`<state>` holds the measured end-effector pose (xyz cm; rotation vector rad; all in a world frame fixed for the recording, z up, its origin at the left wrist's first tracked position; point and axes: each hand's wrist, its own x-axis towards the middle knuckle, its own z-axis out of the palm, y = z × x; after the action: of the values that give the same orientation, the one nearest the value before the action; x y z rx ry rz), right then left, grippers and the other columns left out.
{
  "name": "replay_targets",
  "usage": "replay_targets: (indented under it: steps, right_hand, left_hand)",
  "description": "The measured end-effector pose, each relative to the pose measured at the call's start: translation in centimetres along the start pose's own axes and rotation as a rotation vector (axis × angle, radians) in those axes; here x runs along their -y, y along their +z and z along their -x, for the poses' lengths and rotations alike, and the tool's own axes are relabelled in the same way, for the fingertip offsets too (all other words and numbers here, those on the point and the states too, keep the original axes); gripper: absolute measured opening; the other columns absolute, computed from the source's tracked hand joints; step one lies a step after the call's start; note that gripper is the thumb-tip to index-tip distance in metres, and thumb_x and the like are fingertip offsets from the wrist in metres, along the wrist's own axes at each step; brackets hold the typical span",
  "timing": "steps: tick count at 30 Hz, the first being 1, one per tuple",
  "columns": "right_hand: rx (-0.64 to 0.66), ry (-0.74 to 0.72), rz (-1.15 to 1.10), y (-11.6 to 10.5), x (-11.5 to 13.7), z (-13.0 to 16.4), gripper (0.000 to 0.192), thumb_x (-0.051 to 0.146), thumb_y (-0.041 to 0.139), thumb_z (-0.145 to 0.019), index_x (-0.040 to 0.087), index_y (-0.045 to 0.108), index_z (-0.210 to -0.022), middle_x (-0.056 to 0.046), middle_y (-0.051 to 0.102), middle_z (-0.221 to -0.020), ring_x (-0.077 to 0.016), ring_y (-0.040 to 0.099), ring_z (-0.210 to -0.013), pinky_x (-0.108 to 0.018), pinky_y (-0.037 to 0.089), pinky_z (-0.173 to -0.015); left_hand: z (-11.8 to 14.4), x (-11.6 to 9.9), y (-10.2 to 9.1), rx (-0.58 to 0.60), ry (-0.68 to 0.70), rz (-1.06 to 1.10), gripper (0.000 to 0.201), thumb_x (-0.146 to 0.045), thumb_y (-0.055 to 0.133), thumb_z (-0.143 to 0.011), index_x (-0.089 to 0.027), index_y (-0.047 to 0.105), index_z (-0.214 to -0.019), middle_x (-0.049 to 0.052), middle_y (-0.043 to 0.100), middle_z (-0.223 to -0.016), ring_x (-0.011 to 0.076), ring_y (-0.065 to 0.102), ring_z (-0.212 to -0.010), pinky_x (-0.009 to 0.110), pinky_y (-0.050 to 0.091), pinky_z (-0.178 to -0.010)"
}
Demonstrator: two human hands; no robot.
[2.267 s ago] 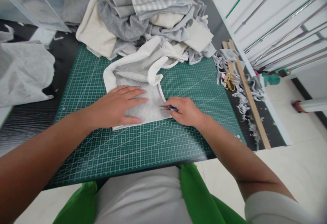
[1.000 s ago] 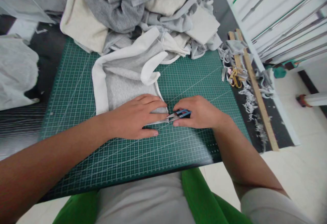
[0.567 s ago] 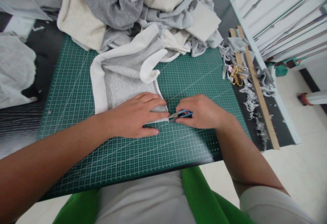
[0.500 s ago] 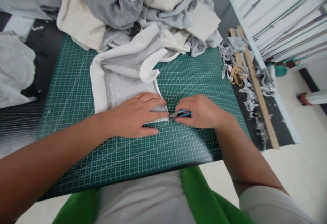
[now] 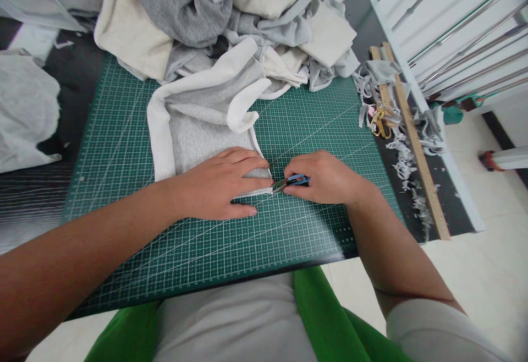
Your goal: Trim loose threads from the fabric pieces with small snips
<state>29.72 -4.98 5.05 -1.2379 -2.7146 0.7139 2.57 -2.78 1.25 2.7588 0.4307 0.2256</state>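
A grey fleece fabric piece (image 5: 198, 131) with white folded edges lies on the green cutting mat (image 5: 313, 125). My left hand (image 5: 218, 183) presses flat on its near edge, fingers spread toward the right corner. My right hand (image 5: 325, 177) grips small blue-handled thread snips (image 5: 291, 181), whose metal tips touch the fabric's near right corner beside my left fingertips. The blades look nearly closed.
A heap of grey, cream and striped fabrics (image 5: 247, 15) fills the mat's far side. Wooden rulers (image 5: 412, 136), gold scissors (image 5: 379, 122) and grey fabric scraps (image 5: 402, 158) lie along the right table edge. White cloth (image 5: 25, 109) sits at left. Metal rails (image 5: 462, 37) stand at right.
My left hand slid from the middle of the fabric to its near edge. My right hand brought the snips to the near right corner, and their blades have closed up in the last half second.
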Motion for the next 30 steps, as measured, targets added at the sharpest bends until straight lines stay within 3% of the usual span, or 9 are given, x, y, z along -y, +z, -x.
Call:
replay_targets:
  steps: [30]
  right_hand:
    - [0.051, 0.012, 0.068, 0.20, 0.59, 0.11, 0.011, 0.030, 0.065, -0.090, 0.019, 0.065, -0.087, -0.001, 0.070, -0.082, -0.0149, 0.060, -0.070, -0.027, 0.034, -0.064]
  left_hand:
    - [0.02, 0.24, -0.07, -0.026, 0.020, 0.029, 0.056, -0.049, 0.066, -0.090, -0.025, 0.057, -0.140, 0.013, 0.048, -0.150, 0.0359, 0.041, -0.140, 0.055, 0.033, -0.117]
